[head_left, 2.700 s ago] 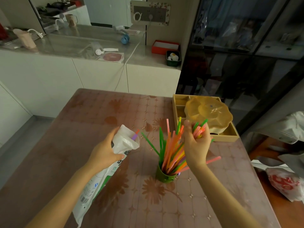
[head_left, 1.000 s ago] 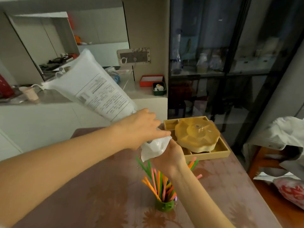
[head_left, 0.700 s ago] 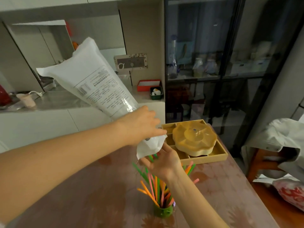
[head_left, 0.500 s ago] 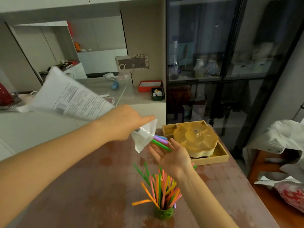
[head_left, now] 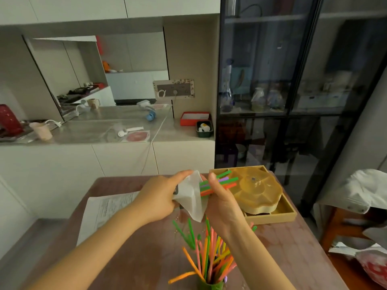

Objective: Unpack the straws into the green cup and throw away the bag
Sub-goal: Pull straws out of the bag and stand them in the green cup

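Since half a second ago the bag (head_left: pixel 188 195) has dropped from its raised tilt: its printed body now lies low over the worktop (head_left: pixel 293 248) at left, and more straws stick out of its mouth.

Left hand (head_left: pixel 159 197) is clenched around the bag's neck, thumb on top, forearm running in from lower left. Right hand (head_left: pixel 219 201) has closed on the last straws (head_left: pixel 219 183), a small mixed bunch of green, purple and orange; their free ends point right, over the yellow lidded tray (head_left: pixel 259 191). Right wrist is bent, palm turned toward the bag.

Green cup (head_left: pixel 209 286) sits at the bottom edge, only its rim in view, directly under the hands. It's already packed with straws (head_left: pixel 209 254) fanning out; one orange one leans far left and low.

Step in hand, as I read it: pull the last bunch clear, drop it in the cup.
- Pull along the bag's axis and keep the neck grip firm, so the film doesn't snag.
- Can't tell if anything is left deeper inside; check before binning.
- Turn the bunch vertical and lower it into a gap. Don't push hard: the cup looks light, top-heavy and easily tipped.
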Demonstrator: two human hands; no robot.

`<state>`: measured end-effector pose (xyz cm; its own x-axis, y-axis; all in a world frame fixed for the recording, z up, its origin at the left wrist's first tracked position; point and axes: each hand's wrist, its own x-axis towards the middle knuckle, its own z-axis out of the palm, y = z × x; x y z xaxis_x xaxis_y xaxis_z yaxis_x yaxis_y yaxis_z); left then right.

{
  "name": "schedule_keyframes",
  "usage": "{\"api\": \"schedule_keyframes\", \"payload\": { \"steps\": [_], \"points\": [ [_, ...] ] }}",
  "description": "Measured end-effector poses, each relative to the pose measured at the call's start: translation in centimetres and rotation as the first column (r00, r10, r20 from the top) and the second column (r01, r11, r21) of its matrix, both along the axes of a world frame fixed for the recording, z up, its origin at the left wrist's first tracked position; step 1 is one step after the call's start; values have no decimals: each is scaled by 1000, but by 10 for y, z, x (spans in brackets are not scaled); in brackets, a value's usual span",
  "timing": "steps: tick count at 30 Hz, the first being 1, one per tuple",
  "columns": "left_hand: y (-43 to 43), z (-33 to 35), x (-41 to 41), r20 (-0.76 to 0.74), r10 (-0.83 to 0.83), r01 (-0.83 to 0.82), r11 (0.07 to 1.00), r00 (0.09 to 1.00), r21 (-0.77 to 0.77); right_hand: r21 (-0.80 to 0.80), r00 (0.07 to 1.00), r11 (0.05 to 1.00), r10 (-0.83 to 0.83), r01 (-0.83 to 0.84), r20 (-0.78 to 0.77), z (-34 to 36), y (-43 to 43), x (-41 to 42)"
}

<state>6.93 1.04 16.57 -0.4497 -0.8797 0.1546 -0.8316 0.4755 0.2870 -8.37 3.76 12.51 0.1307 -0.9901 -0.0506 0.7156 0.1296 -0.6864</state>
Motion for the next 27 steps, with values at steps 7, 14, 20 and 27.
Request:
{"api": "schedule_keyframes", "payload": {
  "steps": [7,14,20,27],
  "points": [
    [10,-19,4,14,-17,18,999,1000,-34,127,939,931,-334,342,-85,-4,-9,-2],
    [17,-43,42,-63,117,-116,993,991,17,127,747,776,-629,617,213,31,7,-78],
    [24,-64,80,-153,275,-261,960,949,105,-90,814,812,-564,577,139,53,35,-132],
    [34,-89,98,-206,361,-333,929,909,159,-208,859,923,-380,324,-343,11,51,-78]
  ]
}}
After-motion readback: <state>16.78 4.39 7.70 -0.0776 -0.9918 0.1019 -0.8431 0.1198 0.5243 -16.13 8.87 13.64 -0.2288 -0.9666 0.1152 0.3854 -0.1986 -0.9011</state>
